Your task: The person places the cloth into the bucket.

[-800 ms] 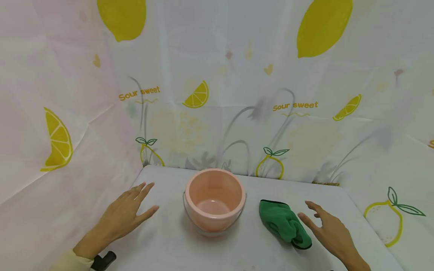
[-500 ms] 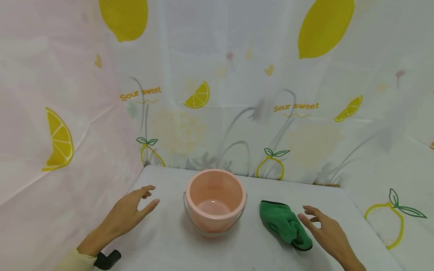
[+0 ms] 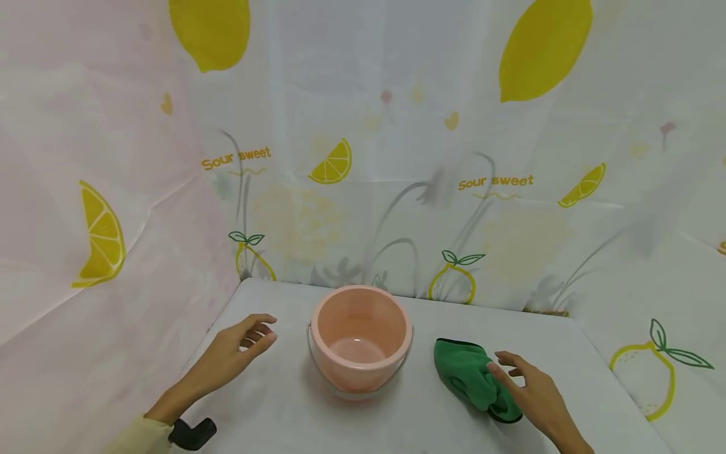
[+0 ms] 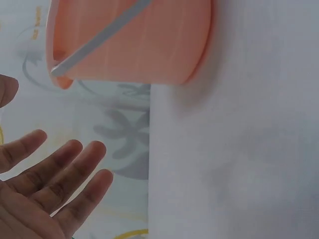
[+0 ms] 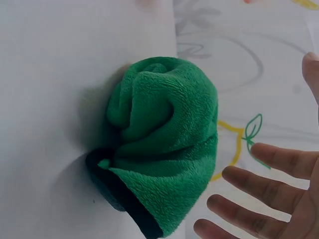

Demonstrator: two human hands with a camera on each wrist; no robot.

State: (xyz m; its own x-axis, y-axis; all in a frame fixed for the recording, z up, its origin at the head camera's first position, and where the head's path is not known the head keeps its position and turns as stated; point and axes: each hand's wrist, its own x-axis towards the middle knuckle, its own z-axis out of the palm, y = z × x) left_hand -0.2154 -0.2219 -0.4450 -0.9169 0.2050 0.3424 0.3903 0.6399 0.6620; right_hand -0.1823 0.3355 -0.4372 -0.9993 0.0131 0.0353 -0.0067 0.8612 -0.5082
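A pink bucket (image 3: 360, 373) with a pale handle (image 4: 102, 40) hanging down its side stands upright on the white table. To its right lies a crumpled green cloth (image 3: 462, 372) with a dark edge; the right wrist view shows its fuzzy folds (image 5: 169, 114). My left hand (image 3: 232, 350) hovers to the left of the bucket, fingers loosely bent, holding nothing. At the cloth's right side is my right hand (image 3: 533, 391), its thumb overlapping the cloth in the head view. In the right wrist view the fingers (image 5: 264, 186) are spread and hold nothing.
The white tabletop (image 3: 272, 422) meets a hanging backdrop (image 3: 363, 208) printed with lemons, behind and at both sides. A black band piece (image 3: 194, 434) sits at my left wrist, below a pale yellow sleeve (image 3: 142, 435).
My left hand has moved right toward the bucket, its fingers bending more. My right hand has shifted left, closer to the cloth. Bucket and cloth stay in place.
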